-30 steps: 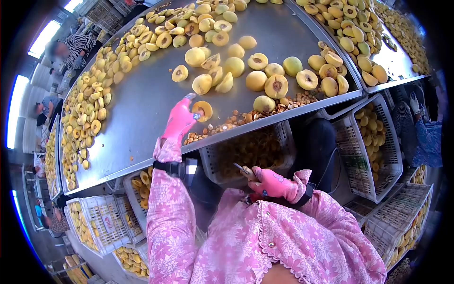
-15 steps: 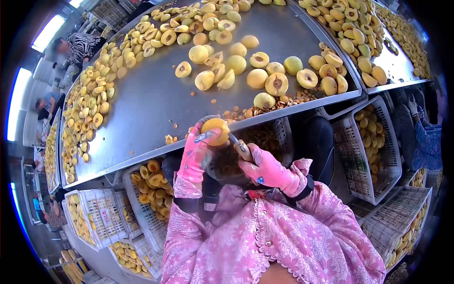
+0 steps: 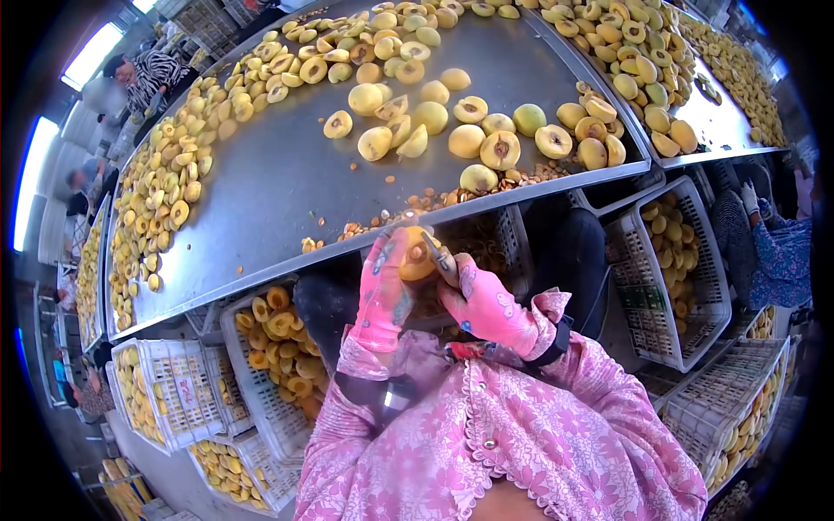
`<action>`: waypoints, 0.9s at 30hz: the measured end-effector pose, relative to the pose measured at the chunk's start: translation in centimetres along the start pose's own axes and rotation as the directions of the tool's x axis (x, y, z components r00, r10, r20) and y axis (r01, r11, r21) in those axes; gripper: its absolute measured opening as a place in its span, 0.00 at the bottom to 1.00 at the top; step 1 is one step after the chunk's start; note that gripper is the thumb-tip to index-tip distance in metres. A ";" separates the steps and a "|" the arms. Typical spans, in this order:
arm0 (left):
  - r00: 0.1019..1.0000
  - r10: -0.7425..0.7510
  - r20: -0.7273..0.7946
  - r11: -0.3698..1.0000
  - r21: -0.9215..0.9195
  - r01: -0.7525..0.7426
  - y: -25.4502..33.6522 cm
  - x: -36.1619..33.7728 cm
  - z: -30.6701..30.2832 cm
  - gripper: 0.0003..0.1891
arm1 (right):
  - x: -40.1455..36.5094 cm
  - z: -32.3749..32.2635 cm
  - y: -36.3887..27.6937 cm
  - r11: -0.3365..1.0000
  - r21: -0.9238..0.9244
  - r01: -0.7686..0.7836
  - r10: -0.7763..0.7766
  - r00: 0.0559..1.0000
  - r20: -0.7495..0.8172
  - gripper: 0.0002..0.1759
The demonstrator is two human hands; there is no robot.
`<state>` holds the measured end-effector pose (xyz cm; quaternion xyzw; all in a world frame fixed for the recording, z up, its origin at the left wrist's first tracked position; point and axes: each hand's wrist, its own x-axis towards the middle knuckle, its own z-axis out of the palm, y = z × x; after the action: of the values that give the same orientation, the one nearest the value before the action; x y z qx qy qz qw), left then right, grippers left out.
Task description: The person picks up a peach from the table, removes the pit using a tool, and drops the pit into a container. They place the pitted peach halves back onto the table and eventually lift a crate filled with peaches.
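1. One pink-gloved left hand (image 3: pixel 382 291) grasped a halved yellow fruit (image 3: pixel 415 259) near the grey metal bench (image 3: pixel 261 200).
2. My right hand's (image 3: pixel 491 306) fingers clasped a slim, brown-handled knife (image 3: pixel 446 263).
3. I judged knife work underway; steadiness was needed next.

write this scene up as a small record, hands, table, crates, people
left hand: pink glove, holding a yellow fruit
right hand: pink glove, holding a knife, its blade at the fruit
table: metal, bearing many fruit halves, with loose pits along the near edge
crates: white, slatted, several with fruit inside, below and beside the table
others nearby: a person in a striped top, far left
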<state>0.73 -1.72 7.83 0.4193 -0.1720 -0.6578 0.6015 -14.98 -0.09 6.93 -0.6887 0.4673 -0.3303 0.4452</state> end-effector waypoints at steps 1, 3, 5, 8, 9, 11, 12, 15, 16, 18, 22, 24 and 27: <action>0.999 0.030 -0.020 0.999 0.045 -0.030 -0.1 -0.3 0.6 0.18 | 0.0 0.1 0.0 1.000 -0.024 0.005 -0.005 1.000 -0.006 0.13; 0.996 0.080 -0.042 0.992 0.096 -0.076 -0.5 -0.4 0.9 0.19 | 0.0 0.2 0.1 0.997 -0.072 -0.033 0.035 0.999 0.024 0.14; 0.992 0.117 -0.054 0.988 0.108 -0.110 -1.3 0.0 0.4 0.19 | -0.1 0.3 0.4 0.994 -0.095 -0.054 0.059 0.997 0.050 0.13; 0.990 0.136 -0.028 0.979 0.157 -0.130 -1.9 0.2 0.1 0.18 | -0.3 0.2 0.8 0.994 -0.089 -0.068 0.077 0.992 0.100 0.11; 0.991 0.130 -0.035 0.979 0.165 -0.122 -2.0 0.4 -0.1 0.17 | -0.2 0.0 0.9 0.993 -0.089 -0.075 0.086 0.988 0.129 0.10; 0.992 0.115 -0.050 0.978 0.181 -0.105 -2.3 0.6 -0.6 0.16 | -0.2 -0.1 1.1 0.989 -0.117 -0.091 0.111 0.978 0.178 0.10; 0.992 0.115 -0.044 0.971 0.214 -0.103 -2.5 0.7 -0.8 0.16 | -0.2 -0.1 1.3 0.984 -0.145 -0.099 0.127 0.972 0.197 0.11; 0.992 0.121 -0.040 0.945 0.311 -0.103 -3.1 1.2 -1.6 0.16 | 0.0 -0.2 1.4 0.966 -0.213 -0.147 0.199 0.948 0.247 0.12; 0.991 0.126 -0.047 0.934 0.341 -0.103 -3.4 1.4 -2.0 0.15 | 0.0 -0.2 1.4 0.958 -0.232 -0.168 0.228 0.938 0.261 0.12; 0.991 0.122 -0.056 0.908 0.409 -0.089 -3.5 1.4 -2.0 0.15 | -0.1 0.2 2.6 0.968 -0.187 -0.167 0.221 0.921 0.322 0.12; 0.986 0.163 -0.026 0.850 0.512 -0.127 -3.5 1.8 -1.6 0.14 | 0.3 0.5 4.4 0.913 0.218 -0.345 0.212 0.857 0.469 0.11; 0.989 0.148 -0.029 0.868 0.483 -0.116 -3.2 2.1 -1.5 0.15 | 0.5 0.8 4.2 0.992 0.055 -0.113 0.090 0.945 0.314 0.11; 0.990 0.135 -0.029 0.889 0.444 -0.109 -3.4 2.3 -1.8 0.15 | 0.9 0.3 3.9 0.995 -0.020 -0.100 0.101 0.936 0.337 0.11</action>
<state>0.05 -2.61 3.50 0.5522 -0.3248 -0.5501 0.5357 -15.78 -1.45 3.24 -0.7110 0.4190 -0.1837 0.5340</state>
